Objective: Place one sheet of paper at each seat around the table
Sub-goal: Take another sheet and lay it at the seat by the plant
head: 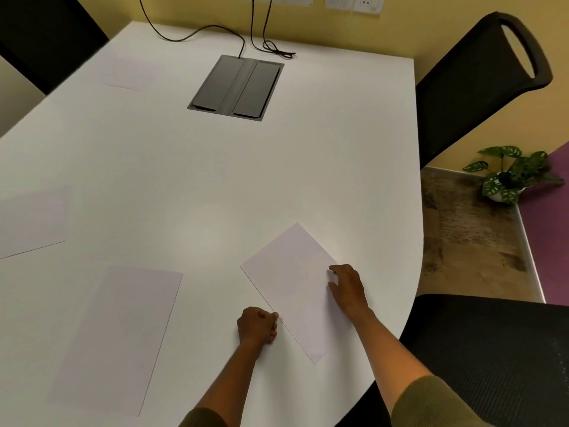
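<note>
Sheet (292, 285) lies angled on the desk (215, 180), near the chair (492, 349).
Your left hand (257, 325) pinches its edge, right hand (346, 286) fingers rest flat; it's thin, floppy, slippery, so hold edges.

A single head-worn wide-angle view looks forward and steeply down across the white desk (215, 180) from its near rounded end, close above it, facing the yellow wall (431, 35).
</note>
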A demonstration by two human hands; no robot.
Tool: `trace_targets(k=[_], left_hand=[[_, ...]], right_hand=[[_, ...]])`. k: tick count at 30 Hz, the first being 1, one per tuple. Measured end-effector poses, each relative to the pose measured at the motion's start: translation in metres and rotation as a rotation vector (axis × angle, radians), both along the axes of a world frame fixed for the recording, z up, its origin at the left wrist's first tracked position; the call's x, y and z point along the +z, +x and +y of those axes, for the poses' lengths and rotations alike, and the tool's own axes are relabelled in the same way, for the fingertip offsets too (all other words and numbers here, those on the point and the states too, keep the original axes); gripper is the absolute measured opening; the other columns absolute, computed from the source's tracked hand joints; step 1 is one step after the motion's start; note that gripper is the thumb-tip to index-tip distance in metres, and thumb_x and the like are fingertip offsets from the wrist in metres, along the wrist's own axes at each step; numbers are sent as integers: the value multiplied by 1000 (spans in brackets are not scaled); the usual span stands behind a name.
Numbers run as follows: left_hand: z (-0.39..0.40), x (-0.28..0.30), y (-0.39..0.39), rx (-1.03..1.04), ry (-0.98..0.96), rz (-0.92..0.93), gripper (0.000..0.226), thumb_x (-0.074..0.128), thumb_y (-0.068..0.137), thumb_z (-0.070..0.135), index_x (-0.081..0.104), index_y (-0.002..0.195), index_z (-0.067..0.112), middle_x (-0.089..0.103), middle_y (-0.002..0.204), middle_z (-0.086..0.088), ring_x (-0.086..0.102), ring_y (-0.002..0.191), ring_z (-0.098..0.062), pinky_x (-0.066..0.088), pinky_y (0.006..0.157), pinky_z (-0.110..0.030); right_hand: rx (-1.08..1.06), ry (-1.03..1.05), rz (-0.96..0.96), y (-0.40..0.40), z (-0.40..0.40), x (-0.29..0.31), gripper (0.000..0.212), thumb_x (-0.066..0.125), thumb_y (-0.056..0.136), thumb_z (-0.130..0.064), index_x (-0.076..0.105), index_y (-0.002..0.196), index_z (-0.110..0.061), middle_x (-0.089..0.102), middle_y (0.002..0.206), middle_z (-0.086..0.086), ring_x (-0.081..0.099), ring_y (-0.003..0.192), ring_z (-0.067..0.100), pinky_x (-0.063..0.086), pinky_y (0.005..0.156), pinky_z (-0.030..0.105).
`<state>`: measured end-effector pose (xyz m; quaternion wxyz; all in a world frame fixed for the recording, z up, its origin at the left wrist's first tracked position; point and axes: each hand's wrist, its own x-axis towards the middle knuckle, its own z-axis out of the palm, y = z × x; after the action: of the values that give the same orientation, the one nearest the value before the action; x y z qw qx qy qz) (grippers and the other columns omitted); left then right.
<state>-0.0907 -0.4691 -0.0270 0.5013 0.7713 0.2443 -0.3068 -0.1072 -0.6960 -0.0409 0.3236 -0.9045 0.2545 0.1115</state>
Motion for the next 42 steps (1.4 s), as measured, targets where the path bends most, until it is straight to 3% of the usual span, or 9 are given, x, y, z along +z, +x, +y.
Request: trace_targets(k=[3, 6, 9, 12, 23, 30, 42], left_hand=[[0, 5, -2, -284, 249, -289, 10, 68, 83, 13, 67, 90, 6, 70, 89, -10, 63, 82, -23, 48, 74, -30], [1, 6, -9, -650, 364, -515, 35, 60, 90, 22, 59, 123, 11, 54, 126, -9, 51, 118, -24, 42, 94, -29], [-1, -2, -13, -1001, 504, -525, 62, 48, 96, 39, 29, 151, 17, 12, 162, -12, 12, 150, -29, 15, 121, -37], [0, -9, -16, -1159, 545, -446, 70, 39, 99, 46, 9, 155, 17, -12, 164, -8, -11, 151, -27, -1, 123, -43], [3, -10, -10, -1160, 565, -427, 71, 34, 100, 46, 2, 155, 13, -15, 163, -11, -13, 151, -27, 0, 123, -44], [1, -3, -5, -1078, 551, -494, 74, 32, 100, 48, -5, 155, 15, -18, 162, -9, -15, 151, -25, -2, 122, -41], [25, 31, -14, -974, 645, -538, 79, 29, 98, 56, -9, 154, 16, -19, 162, -9, -14, 151, -26, 0, 122, -45]], right_hand=[[53, -66, 29, -6, 8, -3, 45, 54, 96, -15, 47, 140, -14, 42, 147, 5, 38, 136, 26, 34, 109, 34], [105, -146, 85, -12, 15, -7, 51, 49, 99, -24, 37, 148, -17, 27, 159, 4, 25, 146, 22, 24, 117, 32], [161, -152, 143, -17, 18, -11, 55, 44, 101, -27, 28, 153, -18, 10, 165, 2, 10, 153, 20, 14, 123, 34], [182, -153, 163, -19, 20, -11, 56, 43, 102, -29, 25, 154, -20, 3, 166, 2, 3, 153, 20, 10, 124, 37], [180, -120, 154, -16, 25, -8, 58, 44, 102, -30, 21, 155, -20, -3, 166, 1, -2, 154, 19, 5, 125, 40], [56, -75, -54, -12, 38, 9, 57, 46, 100, -36, 31, 152, -18, 18, 164, 1, 18, 151, 17, 18, 123, 34], [131, -74, -76, -30, 91, 38, 70, 34, 98, -56, 12, 156, -23, 9, 166, -2, 9, 153, 16, 10, 124, 36]])
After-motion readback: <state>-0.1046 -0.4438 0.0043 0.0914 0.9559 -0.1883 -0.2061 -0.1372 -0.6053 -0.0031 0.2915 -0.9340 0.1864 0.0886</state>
